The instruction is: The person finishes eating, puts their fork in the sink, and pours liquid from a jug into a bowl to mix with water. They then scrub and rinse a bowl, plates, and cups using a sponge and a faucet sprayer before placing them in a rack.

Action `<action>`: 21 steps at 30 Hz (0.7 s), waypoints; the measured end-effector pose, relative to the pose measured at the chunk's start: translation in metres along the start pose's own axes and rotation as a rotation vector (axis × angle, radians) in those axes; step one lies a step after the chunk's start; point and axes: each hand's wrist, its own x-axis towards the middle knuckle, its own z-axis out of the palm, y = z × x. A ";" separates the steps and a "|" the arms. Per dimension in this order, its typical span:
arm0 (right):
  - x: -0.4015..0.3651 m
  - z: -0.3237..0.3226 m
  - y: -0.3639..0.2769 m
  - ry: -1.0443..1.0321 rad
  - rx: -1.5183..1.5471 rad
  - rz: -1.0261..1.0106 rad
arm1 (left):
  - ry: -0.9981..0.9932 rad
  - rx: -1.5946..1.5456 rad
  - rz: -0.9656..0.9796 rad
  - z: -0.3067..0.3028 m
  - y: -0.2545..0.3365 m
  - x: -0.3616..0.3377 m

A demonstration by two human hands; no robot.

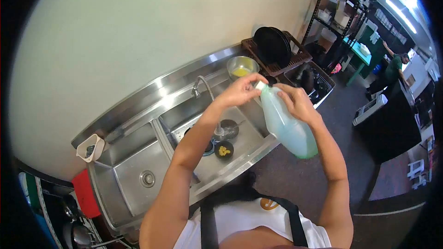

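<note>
A large pale green translucent bottle point(288, 127) with bluish liquid is held up at the sink's right end. My left hand point(240, 91) has its fingers closed on the white cap point(261, 85) at the bottle's neck. Just below the neck, my right hand point(297, 103) grips the bottle's upper part. Behind my left hand stands a metal bowl point(242, 67) with yellow liquid. In the right basin, a small dark bowl point(224, 150) holds yellow pieces, beside a round dark pan point(227, 130) under the faucet point(203, 85).
The double sink point(138, 175) spans the left and middle. Behind the bottle are a brown rack point(300, 57) with black plates point(271, 46) and a basket point(323, 80) of dark items. A white container point(90, 148) sits at the left corner. Another person point(393, 71) stands far right.
</note>
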 end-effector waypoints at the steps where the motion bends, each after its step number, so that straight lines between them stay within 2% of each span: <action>1: 0.016 -0.001 0.010 -0.016 0.004 -0.001 | 0.042 -0.043 -0.069 -0.004 -0.005 0.014; 2: 0.033 -0.002 0.021 -0.049 -0.035 0.019 | 0.057 -0.053 -0.076 -0.009 -0.013 0.031; 4: 0.061 -0.001 0.042 -0.115 -0.076 0.020 | 0.245 0.072 -0.279 -0.022 -0.033 0.064; 5: 0.076 -0.002 0.053 -0.128 -0.117 0.035 | 0.280 0.048 -0.286 -0.033 -0.052 0.083; 7: 0.109 -0.002 0.084 -0.123 -0.166 0.010 | 0.586 0.272 -0.225 -0.059 -0.100 0.117; 8: 0.122 -0.001 0.098 -0.135 -0.153 -0.011 | 0.609 0.280 -0.237 -0.066 -0.117 0.122; 10: 0.151 -0.001 0.123 -0.113 -0.159 -0.024 | 0.682 -0.222 -0.452 -0.084 -0.137 0.133; 11: 0.163 0.000 0.136 -0.121 -0.160 -0.025 | 0.744 -0.343 -0.532 -0.085 -0.141 0.136; 12: 0.176 -0.002 0.144 -0.119 -0.160 -0.041 | 0.796 -0.552 -0.503 -0.087 -0.163 0.142; 15: 0.201 -0.003 0.168 -0.167 -0.151 -0.035 | 0.881 -1.190 -0.477 -0.082 -0.284 0.151; 17: 0.217 0.001 0.188 -0.172 -0.156 -0.035 | 0.882 -1.183 -0.511 -0.078 -0.337 0.139; 19: 0.229 0.006 0.206 -0.172 -0.155 -0.028 | 0.880 -1.170 -0.552 -0.067 -0.351 0.142; 21: 0.239 0.012 0.222 -0.215 -0.180 -0.028 | 1.033 -0.555 -0.933 -0.055 -0.351 0.164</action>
